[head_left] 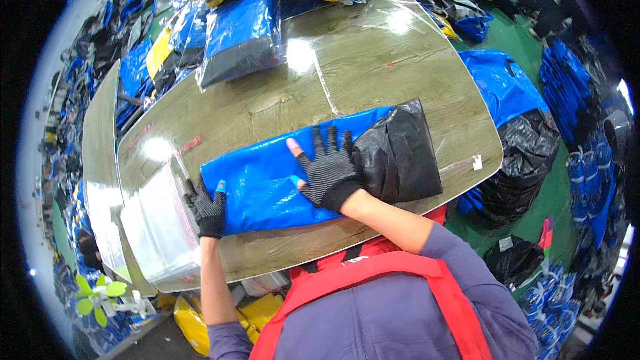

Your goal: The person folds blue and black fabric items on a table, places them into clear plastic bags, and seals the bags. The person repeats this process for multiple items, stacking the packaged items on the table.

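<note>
A folded blue and black garment (267, 173) lies flat across the wooden table (373, 73), its black part (400, 153) to the right. My right hand (327, 167), in a dark knit glove with cut fingertips, presses flat on the blue fabric beside the black part, fingers spread. My left hand (207, 207), gloved the same way, rests on the garment's left end, fingers on the blue edge. Just left of it lies a stack of clear plastic bags (157, 220).
Bagged blue and yellow garments (240, 33) are piled at the table's far left corner. A small white tag (477, 162) lies near the right edge. Heaps of blue and black garments (520, 113) cover the green floor at right. A second tabletop (100, 153) stands at left.
</note>
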`<state>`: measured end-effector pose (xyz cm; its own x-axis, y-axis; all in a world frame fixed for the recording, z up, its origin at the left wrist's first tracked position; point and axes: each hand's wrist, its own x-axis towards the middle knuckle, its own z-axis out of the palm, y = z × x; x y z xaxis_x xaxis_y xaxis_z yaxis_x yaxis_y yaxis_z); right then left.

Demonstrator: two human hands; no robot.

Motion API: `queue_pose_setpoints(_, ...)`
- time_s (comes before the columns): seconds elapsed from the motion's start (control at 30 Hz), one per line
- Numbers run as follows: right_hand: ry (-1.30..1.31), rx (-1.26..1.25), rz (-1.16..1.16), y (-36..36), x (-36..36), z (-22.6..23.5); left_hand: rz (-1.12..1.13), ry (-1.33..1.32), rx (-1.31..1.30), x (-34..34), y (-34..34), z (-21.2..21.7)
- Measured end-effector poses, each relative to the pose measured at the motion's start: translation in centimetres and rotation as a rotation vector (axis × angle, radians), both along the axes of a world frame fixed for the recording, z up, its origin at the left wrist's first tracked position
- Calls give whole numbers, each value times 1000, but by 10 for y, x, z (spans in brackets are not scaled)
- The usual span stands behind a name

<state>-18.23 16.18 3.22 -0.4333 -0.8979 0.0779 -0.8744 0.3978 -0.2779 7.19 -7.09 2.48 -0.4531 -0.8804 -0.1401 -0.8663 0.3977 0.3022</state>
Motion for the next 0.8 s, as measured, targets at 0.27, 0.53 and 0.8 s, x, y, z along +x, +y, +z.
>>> queue_pose_setpoints(0.27,90,-428,208,11,14,-8,206,904,985,22,44,28)
queue_pose_setpoints(0.53,-292,-474,192,104,37,-29,-228,1089,1068,-133,135,109)
queue_pose_setpoints(0.8,-1101,-783,92,92,30,-64,-1450,327,-248,-264,196,85)
